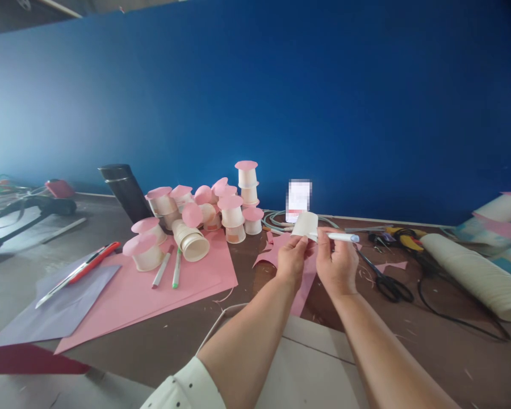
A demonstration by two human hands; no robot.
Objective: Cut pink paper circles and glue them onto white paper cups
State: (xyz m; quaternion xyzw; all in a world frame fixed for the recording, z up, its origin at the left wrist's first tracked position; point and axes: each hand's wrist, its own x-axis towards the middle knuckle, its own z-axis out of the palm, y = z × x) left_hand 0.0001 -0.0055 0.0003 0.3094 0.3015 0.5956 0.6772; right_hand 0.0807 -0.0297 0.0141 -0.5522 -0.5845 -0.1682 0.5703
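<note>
A dark brown table (153, 332), littered with fine paper trimmings, runs up to a smooth, plain blue partition (255, 85). Above the table, near that partition, the left hand (293, 255) pinches a small white paper cup (307, 222) between its fingers, while the right hand (338, 270) grips a slim white marker (343, 237), pointed at the cup; whether the tip touches is too small to tell. The hands are close together. The cup is tilted, plain and matte, with a tapering wall. Below lies cut pink paper (304, 284), ragged and angular. To the left, flat pink discs top a cluster of similar cups (232, 216), beside a leaning, cylindrical black flask (125, 193). At right, a long ribbed column of nested cups (472, 278) lies near black-handled scissors (394, 288).
</note>
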